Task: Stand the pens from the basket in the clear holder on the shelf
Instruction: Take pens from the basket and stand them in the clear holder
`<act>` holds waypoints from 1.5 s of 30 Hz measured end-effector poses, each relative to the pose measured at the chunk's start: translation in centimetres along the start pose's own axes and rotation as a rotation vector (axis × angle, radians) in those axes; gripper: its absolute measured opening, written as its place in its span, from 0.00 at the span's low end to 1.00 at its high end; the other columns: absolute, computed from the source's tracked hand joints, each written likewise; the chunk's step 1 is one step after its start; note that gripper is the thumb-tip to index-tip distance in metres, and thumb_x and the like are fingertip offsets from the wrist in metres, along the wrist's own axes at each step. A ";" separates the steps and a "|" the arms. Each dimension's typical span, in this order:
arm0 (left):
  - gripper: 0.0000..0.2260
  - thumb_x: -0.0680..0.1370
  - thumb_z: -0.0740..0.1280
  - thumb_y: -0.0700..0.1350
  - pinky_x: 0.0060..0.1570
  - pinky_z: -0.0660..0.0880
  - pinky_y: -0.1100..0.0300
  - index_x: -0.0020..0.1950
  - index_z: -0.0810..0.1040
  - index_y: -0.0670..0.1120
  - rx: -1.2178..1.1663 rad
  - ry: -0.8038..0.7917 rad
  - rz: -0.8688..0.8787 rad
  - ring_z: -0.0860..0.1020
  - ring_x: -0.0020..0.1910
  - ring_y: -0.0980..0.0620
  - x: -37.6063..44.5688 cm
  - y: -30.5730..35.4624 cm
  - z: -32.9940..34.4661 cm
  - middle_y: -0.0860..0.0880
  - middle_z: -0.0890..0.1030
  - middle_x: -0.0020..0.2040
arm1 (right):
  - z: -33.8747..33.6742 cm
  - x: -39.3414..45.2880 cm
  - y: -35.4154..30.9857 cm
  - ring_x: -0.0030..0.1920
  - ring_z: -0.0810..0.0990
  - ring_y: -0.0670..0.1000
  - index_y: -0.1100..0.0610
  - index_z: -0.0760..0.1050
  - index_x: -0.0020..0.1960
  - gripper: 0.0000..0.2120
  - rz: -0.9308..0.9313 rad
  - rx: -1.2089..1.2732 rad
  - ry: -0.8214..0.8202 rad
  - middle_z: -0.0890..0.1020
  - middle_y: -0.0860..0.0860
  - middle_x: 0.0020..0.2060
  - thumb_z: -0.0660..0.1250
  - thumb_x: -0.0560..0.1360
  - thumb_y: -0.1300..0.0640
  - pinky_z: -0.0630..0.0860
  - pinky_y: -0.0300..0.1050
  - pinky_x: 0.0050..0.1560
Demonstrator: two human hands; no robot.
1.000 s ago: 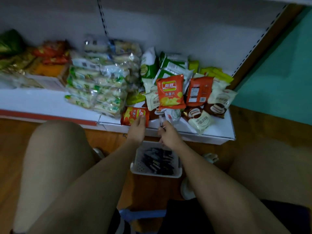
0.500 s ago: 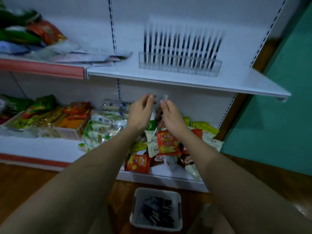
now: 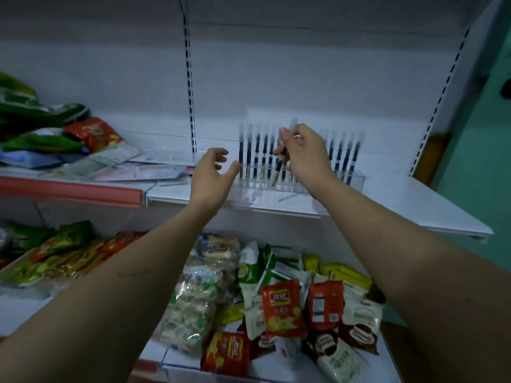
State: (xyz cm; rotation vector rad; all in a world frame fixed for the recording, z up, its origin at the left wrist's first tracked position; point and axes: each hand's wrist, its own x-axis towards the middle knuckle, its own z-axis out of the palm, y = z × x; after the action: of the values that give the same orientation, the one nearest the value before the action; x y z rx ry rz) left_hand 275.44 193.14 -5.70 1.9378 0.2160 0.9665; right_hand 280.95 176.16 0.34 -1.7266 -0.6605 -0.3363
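Observation:
A clear holder [image 3: 356, 181] stands on the white upper shelf [image 3: 401, 205] with several dark pens [image 3: 257, 156] upright in a row. My right hand [image 3: 302, 150] is raised in front of the holder's middle and grips a dark pen [image 3: 278, 170], tilted with its tip down toward the holder. My left hand [image 3: 211, 175] hovers just left of the holder with fingers loosely spread, holding nothing. The basket is out of view.
Snack packets [image 3: 282, 308] crowd the lower shelf below my arms. Bags and flat papers [image 3: 110, 161] lie on the upper shelf to the left, behind a red price rail [image 3: 69, 189]. A teal wall [image 3: 486, 161] is at the right.
The view has risen from the basket on the floor to the upper shelf. Both hands moved up, and my right hand carried a pen to the holder.

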 end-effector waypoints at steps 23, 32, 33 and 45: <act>0.18 0.72 0.76 0.48 0.23 0.68 0.69 0.59 0.75 0.51 0.089 -0.019 -0.112 0.73 0.33 0.64 2.8 -2.9 3.9 0.52 0.77 0.62 | 6.5 7.3 2.0 0.38 0.75 0.55 0.61 0.75 0.44 0.13 0.002 -0.277 -0.017 0.76 0.53 0.35 0.64 0.80 0.52 0.73 0.48 0.43; 0.19 0.71 0.76 0.47 0.35 0.72 0.64 0.60 0.75 0.50 0.078 -0.021 -0.093 0.74 0.34 0.64 3.0 -3.1 3.9 0.51 0.78 0.62 | 7.1 6.8 2.5 0.32 0.70 0.53 0.62 0.71 0.36 0.18 0.102 -0.371 -0.037 0.72 0.53 0.30 0.63 0.81 0.53 0.65 0.44 0.36; 0.20 0.71 0.76 0.47 0.37 0.73 0.63 0.60 0.75 0.50 0.077 -0.020 -0.094 0.74 0.35 0.64 3.0 -3.1 3.8 0.51 0.78 0.62 | 7.1 6.8 2.5 0.30 0.68 0.51 0.60 0.67 0.33 0.20 0.111 -0.377 -0.037 0.70 0.52 0.28 0.63 0.81 0.53 0.65 0.44 0.36; 0.24 0.77 0.69 0.52 0.41 0.73 0.66 0.71 0.67 0.51 0.011 -0.066 -0.118 0.75 0.55 0.51 1.6 -2.1 2.5 0.47 0.74 0.67 | 4.4 0.9 1.4 0.58 0.76 0.55 0.62 0.70 0.67 0.19 0.125 -0.349 -0.118 0.77 0.56 0.60 0.60 0.82 0.51 0.72 0.48 0.58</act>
State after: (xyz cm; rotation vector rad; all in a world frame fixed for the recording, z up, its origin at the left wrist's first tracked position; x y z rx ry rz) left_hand 278.73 193.40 -7.17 1.9412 0.2950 0.8240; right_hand 281.92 180.36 -1.42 -2.1241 -0.5997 -0.2744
